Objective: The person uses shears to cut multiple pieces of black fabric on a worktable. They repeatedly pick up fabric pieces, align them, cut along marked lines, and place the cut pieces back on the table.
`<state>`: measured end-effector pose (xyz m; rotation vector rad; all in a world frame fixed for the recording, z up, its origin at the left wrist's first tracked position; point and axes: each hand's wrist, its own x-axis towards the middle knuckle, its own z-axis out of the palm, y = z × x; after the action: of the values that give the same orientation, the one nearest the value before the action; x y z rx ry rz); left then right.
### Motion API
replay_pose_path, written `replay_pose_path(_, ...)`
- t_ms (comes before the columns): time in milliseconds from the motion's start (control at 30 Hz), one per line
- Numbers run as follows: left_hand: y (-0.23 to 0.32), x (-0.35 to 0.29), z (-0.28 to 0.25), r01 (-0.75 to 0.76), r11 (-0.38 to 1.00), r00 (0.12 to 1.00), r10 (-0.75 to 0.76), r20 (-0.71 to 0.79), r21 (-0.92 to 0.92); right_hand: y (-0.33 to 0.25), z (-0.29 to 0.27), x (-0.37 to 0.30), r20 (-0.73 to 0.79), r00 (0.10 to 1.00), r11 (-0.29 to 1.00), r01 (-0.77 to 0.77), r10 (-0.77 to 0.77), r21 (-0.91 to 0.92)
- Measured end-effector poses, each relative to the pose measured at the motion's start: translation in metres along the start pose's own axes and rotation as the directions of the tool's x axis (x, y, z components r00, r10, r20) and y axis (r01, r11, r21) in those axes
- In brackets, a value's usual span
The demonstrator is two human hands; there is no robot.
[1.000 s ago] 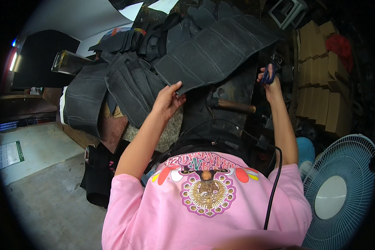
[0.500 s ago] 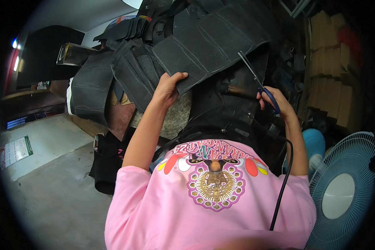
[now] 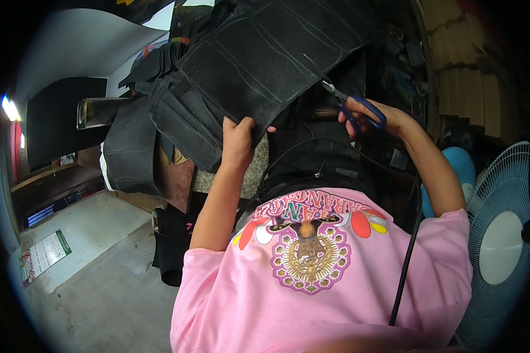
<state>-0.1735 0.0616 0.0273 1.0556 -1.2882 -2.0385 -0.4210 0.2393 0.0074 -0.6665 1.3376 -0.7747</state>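
A large black leather-like sheet (image 3: pixel 253 59), marked with pale outlines, is held up by its near corner in my left hand (image 3: pixel 238 141). My fingers are closed on that corner, partly hidden beneath it. In my right hand (image 3: pixel 371 117) is a pair of scissors (image 3: pixel 335 91) with dark blue handles. Their blades are apart at the sheet's right edge, one lying over its top face and the other hidden underneath. Left of the sheet lies a stack of cut black pieces (image 3: pixel 185 120), and farther left a bigger marked black piece (image 3: pixel 129 138) hangs down.
A white-and-teal fan (image 3: pixel 500 247) stands close to my right elbow. Stacked brown cardboard-like pieces (image 3: pixel 468 94) fill the far right. A clear-sided box (image 3: pixel 100 112) sits at the left, and a black roll (image 3: pixel 169 253) stands on the floor below. A black cable (image 3: pixel 409 247) runs down my front.
The scissors have moved left and nearer, from the sheet's far right edge onto its near right edge. My left hand has shifted slightly nearer with the corner, and the view has turned a little.
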Motion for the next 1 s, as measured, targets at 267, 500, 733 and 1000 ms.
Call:
replay_pose_path(267, 0.000, -0.007, 0.001, -0.074, 0.996, 0.995, 0.071, -0.064, -0.050, -0.010, 0.013, -0.001, 0.006, 1.000, 1.000, 0.026, -0.026, 0.007)
replay_pose_path(500, 0.006, -0.010, 0.004, -0.068, 0.997, 0.998, 0.068, -0.010, -0.026, -0.011, 0.035, -0.008, -0.114, 0.994, 0.980, 0.028, -0.005, 0.199)
replay_pose_path(733, 0.025, -0.015, 0.001, 0.013, 1.000, 0.999, -0.014, -0.049, -0.026, -0.013, 0.031, -0.004, -0.094, 0.995, 0.977, 0.037, -0.018, 0.211)
replay_pose_path(1000, 0.034, -0.029, -0.006, 0.007, 0.997, 0.999, -0.010, -0.036, -0.073, -0.024, 0.044, 0.011, -0.061, 0.994, 0.945, 0.110, -0.096, 0.309)
